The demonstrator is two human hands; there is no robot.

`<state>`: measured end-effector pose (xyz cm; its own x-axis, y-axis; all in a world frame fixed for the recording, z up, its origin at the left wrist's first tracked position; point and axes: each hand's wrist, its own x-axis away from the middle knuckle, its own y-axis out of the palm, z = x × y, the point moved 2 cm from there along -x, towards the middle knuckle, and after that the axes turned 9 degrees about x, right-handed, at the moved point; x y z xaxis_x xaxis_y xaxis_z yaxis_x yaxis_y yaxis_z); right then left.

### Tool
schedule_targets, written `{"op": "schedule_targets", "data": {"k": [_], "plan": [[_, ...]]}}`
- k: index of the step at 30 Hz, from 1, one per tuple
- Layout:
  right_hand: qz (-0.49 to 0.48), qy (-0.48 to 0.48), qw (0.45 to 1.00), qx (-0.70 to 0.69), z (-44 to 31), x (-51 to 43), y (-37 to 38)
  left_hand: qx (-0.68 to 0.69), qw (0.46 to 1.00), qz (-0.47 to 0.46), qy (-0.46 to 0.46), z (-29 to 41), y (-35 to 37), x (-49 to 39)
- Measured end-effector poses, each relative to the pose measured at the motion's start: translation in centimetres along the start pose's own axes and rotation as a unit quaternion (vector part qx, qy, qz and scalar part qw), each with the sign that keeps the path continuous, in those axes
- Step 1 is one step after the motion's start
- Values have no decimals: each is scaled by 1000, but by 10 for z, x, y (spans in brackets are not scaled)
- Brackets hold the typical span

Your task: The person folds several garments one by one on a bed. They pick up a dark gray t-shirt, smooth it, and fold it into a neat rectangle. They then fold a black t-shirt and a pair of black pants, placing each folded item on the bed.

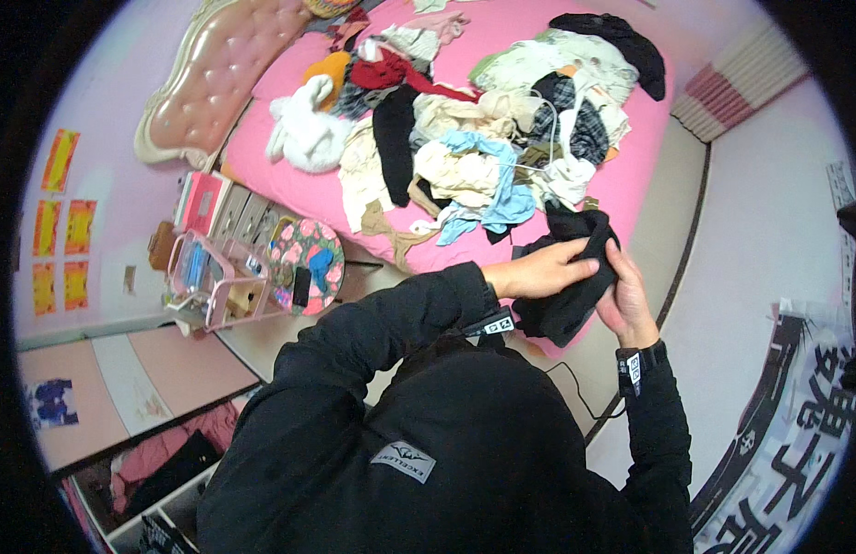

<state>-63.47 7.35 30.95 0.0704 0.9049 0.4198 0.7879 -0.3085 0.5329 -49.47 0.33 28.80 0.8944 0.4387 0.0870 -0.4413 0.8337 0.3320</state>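
Note:
A bundled black garment (563,308) is between my two hands, at the near right corner of a bed with a pink sheet (635,208). My left hand (549,269) lies over its left side with the fingers across the cloth. My right hand (628,298) grips its right edge, thumb on top. Just beyond lies a heap of clothes with a light blue garment (504,190), cream cloth (455,170) and a white wire hanger (554,131). A long black garment (393,145) and a fluffy white item (310,131) lie farther left.
Left of the bed stand a round floral-topped table (331,253) holding a phone (301,286), and a pink trolley (223,294). A tufted headboard (227,62) rises at upper left. A black cable (580,395) runs over the floor near the right wall.

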Motion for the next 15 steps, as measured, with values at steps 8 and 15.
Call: {"op": "schedule_targets", "data": {"k": [8, 15], "plan": [[46, 166, 985, 20, 71, -24, -21, -153, 983, 14, -101, -54, 4, 52], [-12, 196, 980, 7, 71, -43, 2, -28, 977, 211, 8, -48, -31, 90]]}}
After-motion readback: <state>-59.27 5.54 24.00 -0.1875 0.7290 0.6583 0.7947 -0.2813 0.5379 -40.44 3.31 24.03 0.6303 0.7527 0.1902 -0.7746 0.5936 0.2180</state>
